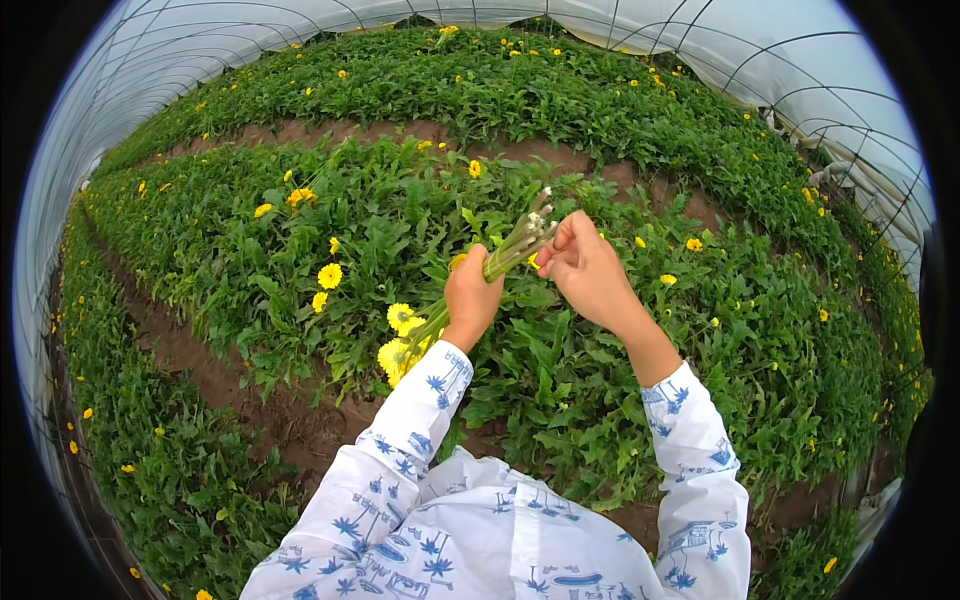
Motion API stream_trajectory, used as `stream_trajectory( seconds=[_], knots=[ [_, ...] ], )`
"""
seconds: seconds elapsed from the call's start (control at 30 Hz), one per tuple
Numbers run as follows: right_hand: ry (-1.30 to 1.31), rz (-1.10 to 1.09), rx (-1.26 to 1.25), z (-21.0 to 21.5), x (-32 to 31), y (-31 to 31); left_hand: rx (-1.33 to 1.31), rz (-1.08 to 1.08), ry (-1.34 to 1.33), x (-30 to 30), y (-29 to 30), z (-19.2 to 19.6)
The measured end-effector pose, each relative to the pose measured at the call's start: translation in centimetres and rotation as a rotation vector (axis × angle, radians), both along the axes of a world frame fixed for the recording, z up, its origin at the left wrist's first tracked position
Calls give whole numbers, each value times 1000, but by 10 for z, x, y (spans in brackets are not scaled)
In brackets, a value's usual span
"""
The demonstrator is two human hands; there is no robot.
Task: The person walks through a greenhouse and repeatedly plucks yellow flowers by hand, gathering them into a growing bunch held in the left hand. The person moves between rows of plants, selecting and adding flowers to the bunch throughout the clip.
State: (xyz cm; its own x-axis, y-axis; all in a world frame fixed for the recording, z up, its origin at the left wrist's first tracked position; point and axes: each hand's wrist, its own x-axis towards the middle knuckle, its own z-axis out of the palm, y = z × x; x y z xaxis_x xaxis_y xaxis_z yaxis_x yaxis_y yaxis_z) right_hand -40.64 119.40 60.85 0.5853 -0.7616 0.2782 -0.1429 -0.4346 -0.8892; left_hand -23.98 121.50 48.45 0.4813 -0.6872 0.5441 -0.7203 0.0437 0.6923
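My left hand (472, 298) is closed round a bunch of yellow gerbera daisies. Their pale yellow flower heads (396, 350) hang down beside my left wrist, while the green stems (512, 250) slant up and to the right, past my fist. Whitish cut ends (546, 205) fan out at the top of the bunch. Right beside these ends is my right hand (588, 272), its thumb and fingers pinched together. Whether something small is between those fingertips is hidden. Both forearms wear white sleeves with blue palm-tree print.
Leafy green plants (560, 370) surround my hands, dotted with yellow blooms (329, 276). Strips of brown soil (270, 420) run between the planted beds. Overhead, a clear plastic tunnel cover (800, 60) rests on thin curved hoops.
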Motion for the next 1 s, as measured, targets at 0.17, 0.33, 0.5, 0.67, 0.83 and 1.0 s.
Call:
stream_trajectory(
  seconds=[0.17, 0.33, 0.5, 0.67, 0.83, 1.0],
  knots=[
    [55, -283, -465, -18, 16, 20, 31, 51, 40, -10, -10, 10],
    [13, -264, -397, -12, 23, 35, 27, 17, 59, -3, -10, 2],
    [212, -324, -690, -14, 34, 55, -16, -110, 217, -10, -7, 16],
    [-100, -369, -401, -19, 21, 28, -83, -447, 428, -10, -7, 8],
    [-207, -392, -245, -22, 13, 20, 98, -600, 503, -15, 7, 17],
    [-302, -400, -35, -26, 1, 11, 128, -651, 590, -15, 12, 7]
  ],
)
